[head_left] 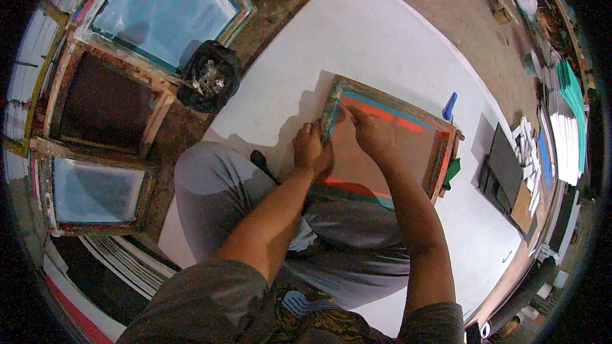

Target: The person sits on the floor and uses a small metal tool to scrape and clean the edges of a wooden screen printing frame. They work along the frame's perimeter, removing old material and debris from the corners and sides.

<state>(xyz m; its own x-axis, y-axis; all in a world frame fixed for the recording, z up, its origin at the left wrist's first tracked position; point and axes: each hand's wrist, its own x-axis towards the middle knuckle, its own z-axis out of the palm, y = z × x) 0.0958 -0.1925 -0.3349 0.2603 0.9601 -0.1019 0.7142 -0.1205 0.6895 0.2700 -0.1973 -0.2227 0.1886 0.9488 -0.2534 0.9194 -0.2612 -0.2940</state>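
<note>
A wooden-framed printing screen [394, 98] with tan mesh, teal borders and orange-red strips rests tilted against my lap. My left hand [310, 148] is closed round its left rail. Inside the upper left corner, my right hand [371, 132] has its index finger reaching to the teal border, the other fingers curled. Whether the right hand pinches something small is hidden. Beyond the frame's right corner lies a blue object [450, 106], with a dark green piece [451, 174] beside the right rail. A black rounded tool end [259, 160] sticks out by my left knee.
Beneath me is a large white board [382, 32]. Further framed screens [167, 9] stand on the left, one blue screen [95, 190] nearer. A black bag of scraps [209, 78] sits by the board's left edge. At right are a black flat panel [500, 171] and stacked sheets [563, 143].
</note>
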